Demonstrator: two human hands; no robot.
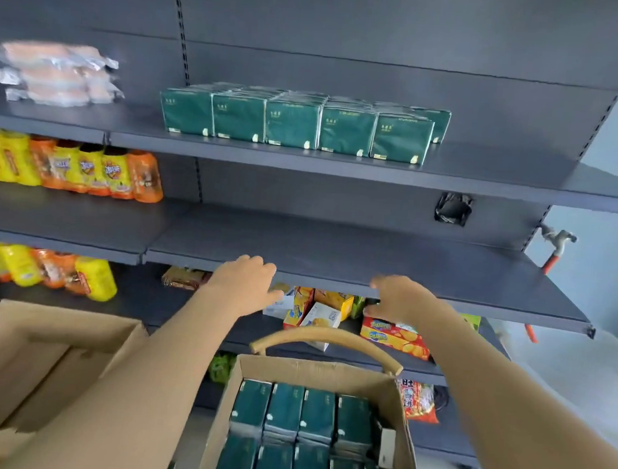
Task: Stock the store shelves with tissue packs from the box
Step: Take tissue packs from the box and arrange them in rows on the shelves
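Dark green tissue packs [297, 124] stand in a row, several deep, on the upper grey shelf [489, 174]. More green tissue packs [299, 433] fill the open cardboard box [401, 434] at the bottom centre. My left hand [246, 285] and my right hand [402, 299] are both raised in front of the front edge of the middle shelf [335, 251], above the box. Neither hand holds anything; the fingers look relaxed.
Yellow and orange bottles [68, 169] stand on the left of the middle shelf and below it. Wrapped pink packs [57, 74] lie on the upper shelf's left. Snack boxes [394, 335] sit on the lower shelf. Another open carton [32, 353] is at the left.
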